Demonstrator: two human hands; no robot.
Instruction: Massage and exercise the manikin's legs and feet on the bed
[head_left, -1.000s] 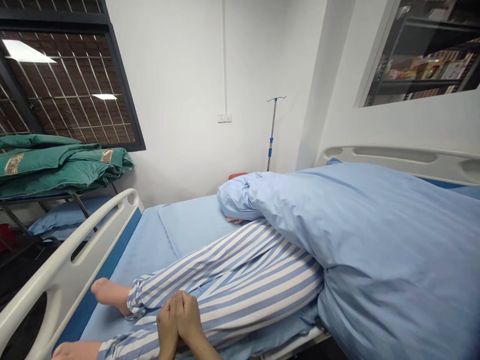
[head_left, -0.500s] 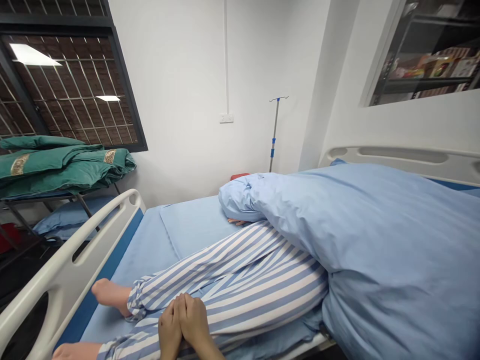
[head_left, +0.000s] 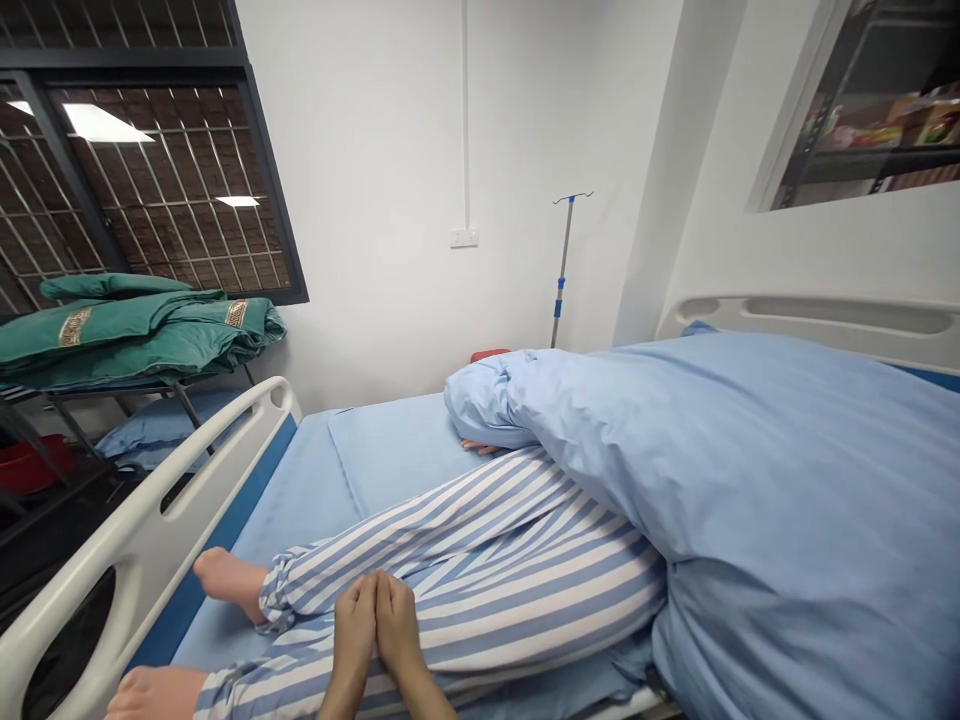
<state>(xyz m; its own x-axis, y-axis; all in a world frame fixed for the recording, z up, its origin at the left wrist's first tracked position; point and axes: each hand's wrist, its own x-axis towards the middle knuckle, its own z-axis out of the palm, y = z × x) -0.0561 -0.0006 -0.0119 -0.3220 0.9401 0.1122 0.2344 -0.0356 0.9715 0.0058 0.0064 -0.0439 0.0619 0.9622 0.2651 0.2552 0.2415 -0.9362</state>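
I am holding my left hand (head_left: 354,625) and right hand (head_left: 399,620) open, side by side, on a person's striped trouser leg (head_left: 510,590); pressing too hard could hurt it, and a slip could knock the bare foot (head_left: 229,585) against the bed rail (head_left: 142,530)

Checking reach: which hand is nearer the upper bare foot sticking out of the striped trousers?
Left. The left hand is pressed palm to palm with the right hand, both to the right of the upper bare foot, over the blue-and-white striped trousers. The right hand is farther from the foot.
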